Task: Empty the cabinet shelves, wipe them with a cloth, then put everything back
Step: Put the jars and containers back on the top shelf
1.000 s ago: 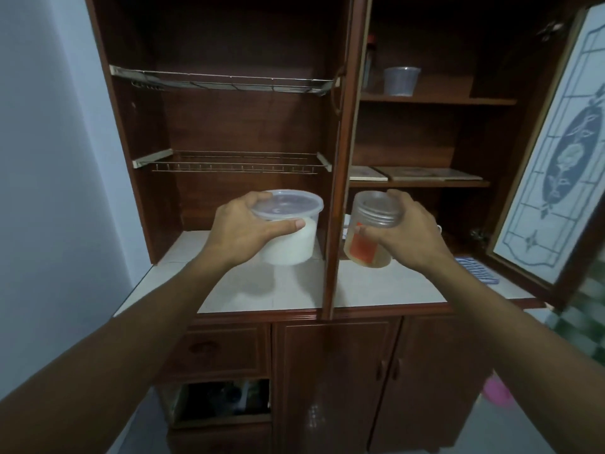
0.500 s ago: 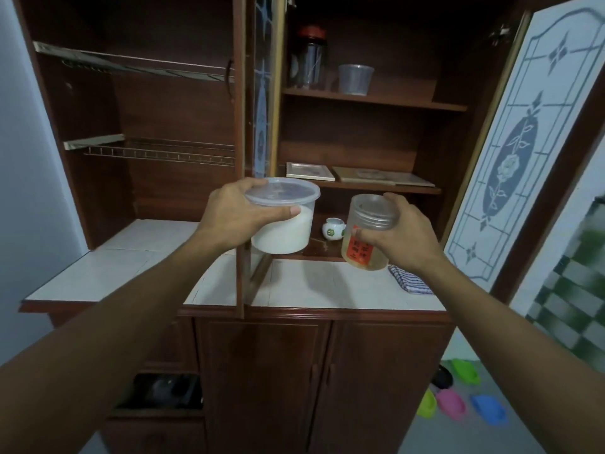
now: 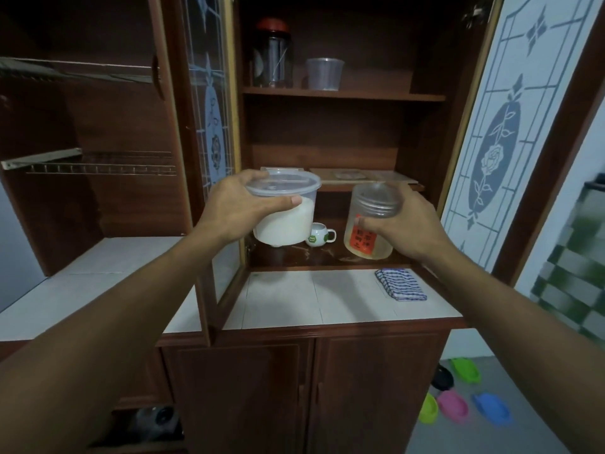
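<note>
My left hand (image 3: 240, 208) grips a clear lidded tub (image 3: 288, 221) holding white powder, raised in front of the open right cabinet. My right hand (image 3: 406, 224) holds a clear plastic jar (image 3: 370, 237) with a red label by its ribbed lid. Both containers hang just above the cabinet's bottom shelf (image 3: 327, 257). A small white cup (image 3: 319, 234) stands on that shelf between them. A folded blue-and-white checked cloth (image 3: 401, 285) lies on the tiled counter (image 3: 311, 299). The top shelf (image 3: 343, 93) carries a dark jar with a red lid (image 3: 273, 54) and a clear plastic cup (image 3: 324, 73).
Flat boards (image 3: 363, 176) lie on the middle shelf. Glass doors stand open on the left (image 3: 209, 109) and right (image 3: 510, 126). The left cabinet holds two wire racks (image 3: 98, 165). Coloured slippers (image 3: 465, 404) sit on the floor at the right.
My view has swung right, from the left cabinet to the right one. Both hands have carried the tub and the jar along and now hold them nearer the bottom shelf.
</note>
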`<action>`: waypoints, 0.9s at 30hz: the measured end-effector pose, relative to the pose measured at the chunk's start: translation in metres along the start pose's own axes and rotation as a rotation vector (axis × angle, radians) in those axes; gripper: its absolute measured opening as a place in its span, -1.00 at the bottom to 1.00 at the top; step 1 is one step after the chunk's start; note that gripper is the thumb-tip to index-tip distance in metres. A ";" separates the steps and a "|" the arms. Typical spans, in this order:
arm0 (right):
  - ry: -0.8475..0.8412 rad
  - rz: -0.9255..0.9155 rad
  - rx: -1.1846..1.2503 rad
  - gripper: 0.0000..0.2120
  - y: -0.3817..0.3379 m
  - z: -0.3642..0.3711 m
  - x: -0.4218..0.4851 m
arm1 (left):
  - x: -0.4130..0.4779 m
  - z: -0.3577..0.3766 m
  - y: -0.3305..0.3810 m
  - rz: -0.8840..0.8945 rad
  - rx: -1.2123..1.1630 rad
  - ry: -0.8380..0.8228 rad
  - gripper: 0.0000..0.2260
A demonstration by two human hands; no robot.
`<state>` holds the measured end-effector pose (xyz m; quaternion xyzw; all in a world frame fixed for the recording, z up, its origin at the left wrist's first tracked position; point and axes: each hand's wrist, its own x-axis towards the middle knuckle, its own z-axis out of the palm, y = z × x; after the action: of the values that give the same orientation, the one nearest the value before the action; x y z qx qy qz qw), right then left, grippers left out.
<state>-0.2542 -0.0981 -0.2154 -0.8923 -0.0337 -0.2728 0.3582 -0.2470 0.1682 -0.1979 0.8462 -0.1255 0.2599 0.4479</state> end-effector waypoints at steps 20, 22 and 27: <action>-0.022 -0.056 -0.011 -0.18 0.085 -0.046 0.155 | 0.137 0.122 0.021 0.038 -0.044 0.032 -0.30; -0.033 -0.061 -0.027 -0.17 0.094 -0.050 0.172 | 0.150 0.134 0.025 0.024 -0.057 0.039 -0.32; -0.052 -0.075 -0.030 -0.20 0.107 -0.061 0.212 | 0.188 0.153 0.033 0.021 -0.059 0.055 -0.24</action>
<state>-0.0754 -0.2457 -0.1373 -0.9025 -0.0722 -0.2631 0.3334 -0.0549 0.0269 -0.1420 0.8239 -0.1296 0.2840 0.4731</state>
